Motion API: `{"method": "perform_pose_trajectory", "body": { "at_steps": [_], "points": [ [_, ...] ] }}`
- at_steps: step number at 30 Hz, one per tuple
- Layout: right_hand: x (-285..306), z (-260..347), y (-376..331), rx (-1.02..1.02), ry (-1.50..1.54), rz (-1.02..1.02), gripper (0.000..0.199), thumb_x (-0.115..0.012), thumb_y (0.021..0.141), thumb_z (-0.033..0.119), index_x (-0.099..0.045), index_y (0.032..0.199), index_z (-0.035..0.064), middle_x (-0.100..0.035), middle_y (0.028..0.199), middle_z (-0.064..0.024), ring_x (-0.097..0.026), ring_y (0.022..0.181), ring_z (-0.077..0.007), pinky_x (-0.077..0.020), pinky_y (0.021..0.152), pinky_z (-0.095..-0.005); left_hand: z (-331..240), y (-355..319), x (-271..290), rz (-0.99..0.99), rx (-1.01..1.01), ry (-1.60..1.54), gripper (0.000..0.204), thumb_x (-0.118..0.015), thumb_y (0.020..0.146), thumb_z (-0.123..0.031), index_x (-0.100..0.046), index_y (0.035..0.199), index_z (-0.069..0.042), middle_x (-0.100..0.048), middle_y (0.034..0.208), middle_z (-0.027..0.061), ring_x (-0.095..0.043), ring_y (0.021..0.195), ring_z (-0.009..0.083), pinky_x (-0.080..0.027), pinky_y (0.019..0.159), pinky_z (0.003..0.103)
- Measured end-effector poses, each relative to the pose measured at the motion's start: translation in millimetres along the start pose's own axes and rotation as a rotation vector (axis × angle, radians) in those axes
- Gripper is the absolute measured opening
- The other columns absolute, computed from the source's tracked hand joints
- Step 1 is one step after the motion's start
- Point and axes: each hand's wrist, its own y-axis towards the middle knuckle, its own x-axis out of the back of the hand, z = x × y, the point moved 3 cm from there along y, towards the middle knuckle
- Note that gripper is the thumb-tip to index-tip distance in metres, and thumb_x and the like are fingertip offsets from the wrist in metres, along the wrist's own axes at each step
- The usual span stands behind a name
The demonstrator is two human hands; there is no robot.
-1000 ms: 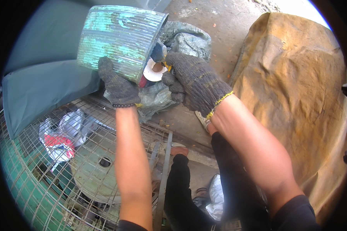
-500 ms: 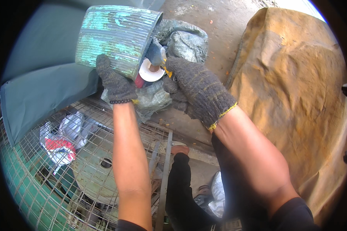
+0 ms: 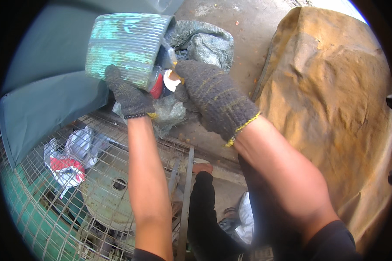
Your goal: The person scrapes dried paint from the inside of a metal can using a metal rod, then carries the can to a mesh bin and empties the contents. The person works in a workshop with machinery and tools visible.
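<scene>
A ribbed bin (image 3: 124, 45) with worn turquoise paint lies tipped on its side, its mouth toward the right. My left hand (image 3: 128, 93), in a dark grey knitted glove, grips its lower side close to the rim; the thumb lies along the ribs. At the mouth is my right hand (image 3: 215, 91), gloved alike, its fingers curled in. What those fingers hold is mostly hidden. Between the hands show a white round piece (image 3: 171, 81) with a brown middle and a red item (image 3: 157, 86). A grey woven sack (image 3: 211, 50) lies behind and below the mouth.
Under my left arm is a wire mesh (image 3: 113, 165) with a metal edge bar, white-and-red plastic bags (image 3: 69, 167) beneath it. Dark green sheeting (image 3: 52, 104) hangs at left. A brown tarp (image 3: 326, 95) covers something bulky at right. My leg (image 3: 204, 209) stands below.
The bin's rim has dipped slightly and shifted left. My right hand has moved a little left, covering more of the white piece; more of the red item shows.
</scene>
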Motion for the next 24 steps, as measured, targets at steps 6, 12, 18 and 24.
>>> {"method": "perform_pose_trajectory", "body": {
  "at_steps": [6,12,18,24],
  "points": [
    [28.3,2.0,-17.4,0.221,-0.195,-0.073,0.030,-0.065,0.096,0.035,-0.067,0.106,0.0069,-0.066,0.078,-0.0099,-0.061,0.067,-0.0247,-0.0478,0.061,-0.0378,-30.8,-6.3,-3.3,-0.053,0.039,-0.022,0.076,-0.045,0.100,-0.063,-0.041,0.151,-0.008,-0.049,0.144,0.0146,-0.050,0.132,0.0325,-0.044,0.111,0.050],
    [35.8,6.6,-20.1,0.736,-0.708,-0.336,0.034,-0.066,0.096,0.033,-0.068,0.114,0.0040,-0.072,0.086,-0.0146,-0.070,0.078,-0.0304,-0.0542,0.071,-0.0418,-42.1,-0.9,4.9,-0.028,0.137,-0.235,0.079,-0.043,0.098,-0.068,-0.042,0.151,-0.010,-0.047,0.147,0.0146,-0.047,0.135,0.0330,-0.042,0.112,0.052],
    [38.4,11.6,-14.3,0.764,-1.055,-0.286,0.033,-0.063,0.092,0.023,-0.069,0.118,0.0045,-0.072,0.101,-0.0233,-0.068,0.099,-0.0434,-0.0529,0.089,-0.0512,-47.3,-4.3,-3.2,-0.011,0.073,-0.168,0.079,-0.047,0.098,-0.067,-0.039,0.153,-0.012,-0.046,0.148,0.0148,-0.045,0.137,0.0346,-0.042,0.113,0.053],
    [41.8,10.3,-18.0,0.903,-1.114,-0.355,0.030,-0.062,0.089,0.021,-0.070,0.114,0.0050,-0.071,0.099,-0.0248,-0.068,0.097,-0.0441,-0.0525,0.087,-0.0535,-42.4,-12.5,-22.9,-0.017,0.035,-0.025,0.079,-0.046,0.098,-0.067,-0.037,0.154,-0.012,-0.044,0.148,0.0148,-0.045,0.136,0.0336,-0.041,0.113,0.053]
  ]
}}
